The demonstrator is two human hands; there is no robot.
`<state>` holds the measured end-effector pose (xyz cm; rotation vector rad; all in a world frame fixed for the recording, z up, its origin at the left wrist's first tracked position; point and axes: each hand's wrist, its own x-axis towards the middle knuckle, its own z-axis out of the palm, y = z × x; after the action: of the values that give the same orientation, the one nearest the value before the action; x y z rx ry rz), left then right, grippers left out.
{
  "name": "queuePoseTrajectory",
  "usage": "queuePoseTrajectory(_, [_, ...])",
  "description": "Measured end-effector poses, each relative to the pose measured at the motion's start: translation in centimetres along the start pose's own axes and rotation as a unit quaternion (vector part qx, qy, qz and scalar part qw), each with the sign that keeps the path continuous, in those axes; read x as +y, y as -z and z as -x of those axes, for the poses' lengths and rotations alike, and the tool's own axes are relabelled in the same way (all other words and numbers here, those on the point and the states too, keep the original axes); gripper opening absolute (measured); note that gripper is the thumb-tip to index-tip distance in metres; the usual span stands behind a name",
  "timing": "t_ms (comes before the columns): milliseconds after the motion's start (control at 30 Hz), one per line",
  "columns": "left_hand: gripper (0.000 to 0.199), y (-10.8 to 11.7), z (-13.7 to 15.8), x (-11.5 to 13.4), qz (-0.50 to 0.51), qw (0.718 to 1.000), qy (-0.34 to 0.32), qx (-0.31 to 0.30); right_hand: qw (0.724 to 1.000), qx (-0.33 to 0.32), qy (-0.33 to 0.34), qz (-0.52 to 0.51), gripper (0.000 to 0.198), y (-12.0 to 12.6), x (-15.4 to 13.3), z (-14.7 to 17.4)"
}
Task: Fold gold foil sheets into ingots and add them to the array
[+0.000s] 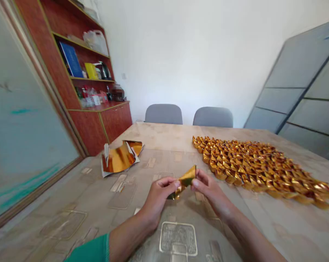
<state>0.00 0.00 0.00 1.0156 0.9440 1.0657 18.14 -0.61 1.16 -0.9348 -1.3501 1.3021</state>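
Between my two hands, above the table, is a piece of gold foil paper (pixel 186 179), partly folded and coming to a point at the top. My left hand (pixel 164 187) pinches its left side between thumb and fingers. On the other side, my right hand (pixel 206 185) grips the right edge with thumb and fingertips. Loose sheets of gold foil paper (pixel 119 159) with pale undersides lie curled on the table to the left. Many folded gold foil pieces (pixel 251 163) stand in close rows to the right.
A patterned cloth covers the table (pixel 99 203). Two grey chairs (pixel 163 114) stand at its far side. A red-brown shelf unit (pixel 92 122) with household items is at the left, beside a glass panel (pixel 22 120). Grey cabinets (pixel 285 72) stand at the right.
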Motion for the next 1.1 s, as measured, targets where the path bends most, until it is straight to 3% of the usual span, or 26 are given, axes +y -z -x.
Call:
queuePoseTrajectory(167, [0.031, -0.9, 0.3, -0.5, 0.002, 0.999, 0.03, -0.013, 0.999, 0.038, -0.008, -0.016, 0.027, -0.3, 1.2, 0.0])
queuePoseTrajectory(433, [0.028, -0.6, 0.2, -0.5, 0.004, 0.999, 0.034, -0.037, 0.999, 0.031, -0.013, -0.02, 0.032, 0.1, 1.0, -0.1])
queuePoseTrajectory(700, [0.03, -0.5, 0.0, -0.6, 0.017, 1.0, 0.011, -0.012, 0.997, 0.075, -0.015, -0.011, 0.032, 0.2, 0.9, 0.1])
queuePoseTrajectory(933, [0.029, -0.4, -0.3, -0.3, 0.036, 0.997, 0.049, -0.054, 0.999, 0.032, -0.01, -0.009, 0.028, -0.1, 0.7, 0.3])
queuePoseTrajectory(1100, [0.032, -0.5, -0.5, -0.3, 0.113, 0.993, 0.037, -0.02, 0.999, -0.01, -0.033, 0.011, 0.034, -1.1, 1.3, 0.3])
